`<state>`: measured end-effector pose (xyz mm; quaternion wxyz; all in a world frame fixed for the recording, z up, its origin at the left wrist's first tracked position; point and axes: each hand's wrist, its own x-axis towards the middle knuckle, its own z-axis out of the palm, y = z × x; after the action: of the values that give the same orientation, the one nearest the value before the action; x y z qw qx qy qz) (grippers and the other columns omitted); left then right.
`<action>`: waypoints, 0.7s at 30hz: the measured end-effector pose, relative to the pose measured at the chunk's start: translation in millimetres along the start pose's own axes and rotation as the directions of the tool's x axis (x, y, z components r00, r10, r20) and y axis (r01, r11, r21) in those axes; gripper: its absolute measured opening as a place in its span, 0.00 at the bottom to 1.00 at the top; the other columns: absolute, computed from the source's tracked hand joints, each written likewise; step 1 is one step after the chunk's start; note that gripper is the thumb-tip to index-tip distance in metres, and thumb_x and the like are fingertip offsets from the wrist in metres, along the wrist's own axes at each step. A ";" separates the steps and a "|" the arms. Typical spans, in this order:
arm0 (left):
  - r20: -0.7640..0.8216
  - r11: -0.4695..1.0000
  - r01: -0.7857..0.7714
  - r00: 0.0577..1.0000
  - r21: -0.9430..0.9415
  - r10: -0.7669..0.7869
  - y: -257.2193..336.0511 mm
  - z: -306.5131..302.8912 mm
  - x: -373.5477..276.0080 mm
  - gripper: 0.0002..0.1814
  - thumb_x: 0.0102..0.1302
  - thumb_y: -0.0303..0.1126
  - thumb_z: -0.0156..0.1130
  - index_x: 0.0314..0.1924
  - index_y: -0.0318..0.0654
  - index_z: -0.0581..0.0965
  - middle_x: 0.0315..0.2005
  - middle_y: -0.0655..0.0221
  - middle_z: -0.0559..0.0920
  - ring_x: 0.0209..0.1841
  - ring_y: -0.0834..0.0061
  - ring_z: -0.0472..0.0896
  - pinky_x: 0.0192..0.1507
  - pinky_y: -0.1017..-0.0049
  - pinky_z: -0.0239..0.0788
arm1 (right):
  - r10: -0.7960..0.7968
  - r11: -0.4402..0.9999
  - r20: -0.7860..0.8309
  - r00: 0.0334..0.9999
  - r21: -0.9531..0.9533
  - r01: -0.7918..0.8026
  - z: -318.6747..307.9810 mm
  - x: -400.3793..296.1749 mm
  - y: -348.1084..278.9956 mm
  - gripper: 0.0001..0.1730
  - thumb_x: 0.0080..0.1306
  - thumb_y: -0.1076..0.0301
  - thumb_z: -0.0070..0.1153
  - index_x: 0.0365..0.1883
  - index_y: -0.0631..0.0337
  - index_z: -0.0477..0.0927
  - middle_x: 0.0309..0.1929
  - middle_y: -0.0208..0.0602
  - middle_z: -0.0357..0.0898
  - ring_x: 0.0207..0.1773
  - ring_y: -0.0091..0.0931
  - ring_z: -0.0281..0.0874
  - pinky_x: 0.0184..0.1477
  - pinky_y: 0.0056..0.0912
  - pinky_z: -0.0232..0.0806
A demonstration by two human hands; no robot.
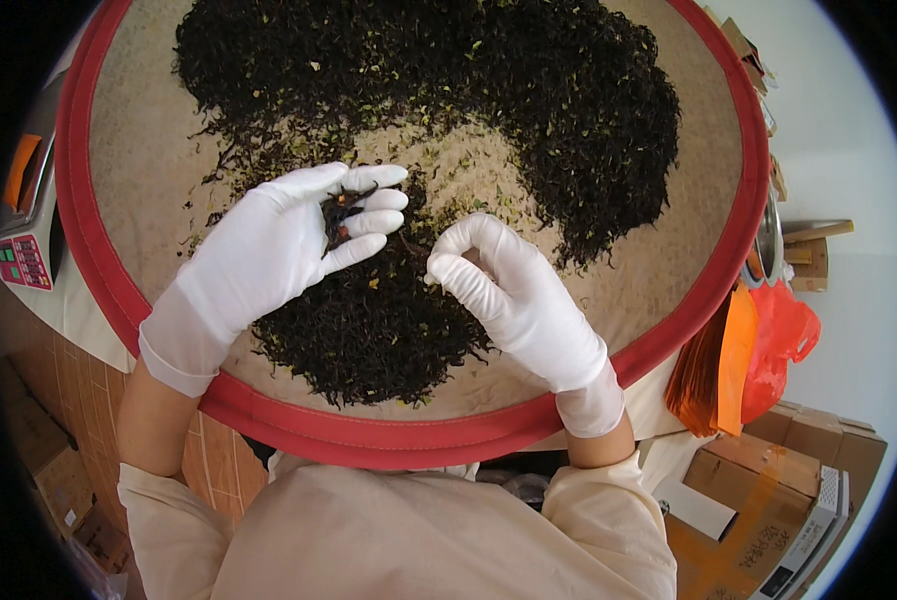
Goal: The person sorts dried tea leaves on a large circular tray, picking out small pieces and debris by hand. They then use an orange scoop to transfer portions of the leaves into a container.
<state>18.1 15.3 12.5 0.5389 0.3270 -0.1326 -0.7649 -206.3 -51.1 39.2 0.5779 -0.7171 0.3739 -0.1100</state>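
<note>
Dark twisted dried leaves, apparently tea, lie in a large pile (598, 112) across the far part of a round woven tray (666, 277) with a red cloth rim. A smaller pile (358, 337) of the same leaves lies nearer me, with green and yellow bits scattered between. My left hand (283, 225), in a white glove, is half turned up over the tray, its curled fingers cupped around a few dark leaves and reddish-brown bits. My right hand (508, 292), also white-gloved, has thumb and forefinger pinched together on a thin dark leaf or stem, right of the left fingertips.
At the left stands a digital scale (24, 259) with an orange packet (20, 172) on its pan. Orange bags (718, 360), a red plastic bag (782, 345) and a metal bowl (771, 240) are beyond the tray's right rim. Cardboard boxes (763, 465) stand at the lower right.
</note>
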 end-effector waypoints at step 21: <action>0.031 0.972 0.227 0.974 -0.055 -0.226 -13.0 11.7 3.5 0.32 0.79 0.52 0.42 0.65 0.29 0.69 0.46 0.64 0.77 0.49 0.73 0.77 0.58 0.71 0.72 | -0.646 0.699 -0.287 0.707 -0.594 0.398 -6.2 19.7 14.3 0.07 0.64 0.71 0.63 0.36 0.60 0.76 0.33 0.39 0.75 0.38 0.38 0.76 0.41 0.40 0.69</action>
<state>0.3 15.3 12.8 0.4558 0.3146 -0.0788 -0.8289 -202.1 -69.6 22.7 0.2077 -0.8664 0.2911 -0.3487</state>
